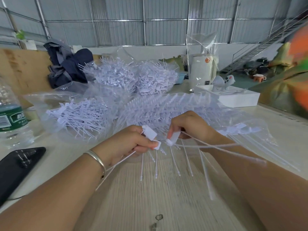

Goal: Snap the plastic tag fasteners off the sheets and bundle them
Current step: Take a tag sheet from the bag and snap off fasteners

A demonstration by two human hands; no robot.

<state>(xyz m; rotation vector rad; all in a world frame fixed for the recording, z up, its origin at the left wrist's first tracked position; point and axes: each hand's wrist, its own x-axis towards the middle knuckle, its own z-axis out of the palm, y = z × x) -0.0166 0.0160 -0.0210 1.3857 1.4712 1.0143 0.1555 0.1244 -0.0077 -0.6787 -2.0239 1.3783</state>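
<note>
- Left hand (128,142) grips a few white tag fasteners (150,132) above the wooden table (166,197).
- Right hand (190,126) pinches another fastener (173,139), just beside the left hand's.
- Bagged fastener sheets (150,107) lie beyond both hands.

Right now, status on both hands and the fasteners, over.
Left hand grips fastener heads. Right hand pinches another fastener, stems trailing. Unsnapped sheets behind. Nothing blocking.

Pale wooden table (166,205), water bottle (11,117) at its left edge, black phone (16,165) just in front of the bottle, dark clothing (66,67) behind, white box (233,97) far right, white appliance (202,69) beyond it
</note>
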